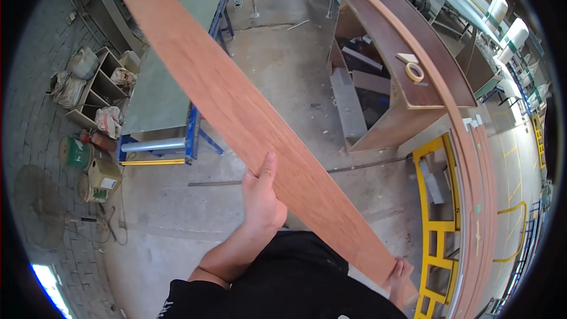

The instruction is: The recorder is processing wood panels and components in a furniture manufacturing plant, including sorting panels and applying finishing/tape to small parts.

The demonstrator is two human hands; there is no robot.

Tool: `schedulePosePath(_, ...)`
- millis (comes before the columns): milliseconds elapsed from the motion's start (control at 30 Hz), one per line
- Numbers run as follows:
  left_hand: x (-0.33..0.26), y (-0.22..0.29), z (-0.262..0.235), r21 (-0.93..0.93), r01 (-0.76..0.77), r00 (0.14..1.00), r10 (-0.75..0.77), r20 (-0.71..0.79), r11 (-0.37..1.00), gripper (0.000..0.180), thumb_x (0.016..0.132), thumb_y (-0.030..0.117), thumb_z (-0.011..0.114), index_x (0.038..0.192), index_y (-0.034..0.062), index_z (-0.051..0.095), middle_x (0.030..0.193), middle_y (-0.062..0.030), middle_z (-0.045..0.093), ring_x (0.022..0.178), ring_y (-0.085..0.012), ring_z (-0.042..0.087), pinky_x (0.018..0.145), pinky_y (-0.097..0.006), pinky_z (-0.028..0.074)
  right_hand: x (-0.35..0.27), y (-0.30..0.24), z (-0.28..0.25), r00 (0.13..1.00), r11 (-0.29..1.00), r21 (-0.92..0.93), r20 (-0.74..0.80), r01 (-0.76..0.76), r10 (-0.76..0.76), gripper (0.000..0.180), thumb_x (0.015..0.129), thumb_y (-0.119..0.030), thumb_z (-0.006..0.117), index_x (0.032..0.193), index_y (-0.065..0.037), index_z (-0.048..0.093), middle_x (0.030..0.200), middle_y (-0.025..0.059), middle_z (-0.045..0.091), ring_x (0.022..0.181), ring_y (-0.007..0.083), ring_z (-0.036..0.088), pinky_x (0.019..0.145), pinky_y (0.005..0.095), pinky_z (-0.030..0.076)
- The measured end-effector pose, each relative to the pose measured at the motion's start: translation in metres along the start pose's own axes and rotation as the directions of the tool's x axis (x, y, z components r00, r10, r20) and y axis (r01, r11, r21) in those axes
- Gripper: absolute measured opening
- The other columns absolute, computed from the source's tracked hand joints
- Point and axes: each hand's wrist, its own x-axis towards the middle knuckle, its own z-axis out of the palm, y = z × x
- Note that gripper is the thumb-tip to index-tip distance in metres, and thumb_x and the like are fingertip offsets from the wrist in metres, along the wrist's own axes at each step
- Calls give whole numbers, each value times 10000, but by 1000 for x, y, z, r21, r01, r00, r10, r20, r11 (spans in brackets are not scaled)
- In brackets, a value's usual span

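Left hand (263, 199) clamped on the long wooden board (251, 119) at frame centre, thumb across the top face, fingers hidden beneath; right hand (402, 279), apart from it, grips the same board near its lower-right end. Board runs diagonally from upper left to lower right. I note a tape roll (414, 72) on the brown bench (434, 95), upper right; yellow rack (442, 226), lower right.

White lettering (166, 309) on black sleeve (192, 300), partial; label (108, 183) on canister (100, 171), unreadably small.
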Motion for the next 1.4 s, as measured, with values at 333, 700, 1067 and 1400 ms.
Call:
schedulePosePath(333, 62, 120, -45, 92, -291, 948, 300, -106, 952, 420, 943, 83, 572, 1332, 28, 423, 1297, -70, 527, 1175, -180, 514, 990, -344, 412, 100, -83, 168, 968, 979, 196, 228, 63, -108, 505, 919, -414, 473, 859, 41, 683, 755, 192, 674, 717, 275, 664, 661, 361, 502)
schedulePosePath(700, 211, 215, -44, 339, -560, 726, 645, -241, 756, 488, 963, 170, 552, 1385, -4, 377, 1317, -161, 505, 1199, -275, 516, 1013, -438, 426, 298, -254, 327, 743, 794, 572, 620, -208, -252, 300, 836, -252, 653, 739, 32, 652, 562, -8, 519, 546, 75, 482, 493, 258, 387)
schedulePosePath(1067, 353, 375, -32, 585, -569, 492, 809, -322, 578, 544, 927, 244, 621, 1321, -68, 412, 1291, -193, 529, 1159, -287, 548, 998, -429, 471, 508, -466, 443, 495, 712, 641, 735, -287, -463, 184, 836, -136, 709, 936, 18, 688, 669, -31, 570, 626, 31, 504, 546, 215, 401)
schedulePosePath(1400, 438, 454, -29, 635, -573, 310, 854, -417, 518, 502, 921, 194, 633, 1307, -63, 439, 1269, -183, 540, 1150, -264, 546, 993, -407, 478, 643, -600, 526, 178, 729, 644, 765, -231, -619, 303, 861, -98, 697, 1146, -17, 633, 646, -57, 491, 606, 35, 407, 543, 232, 346)
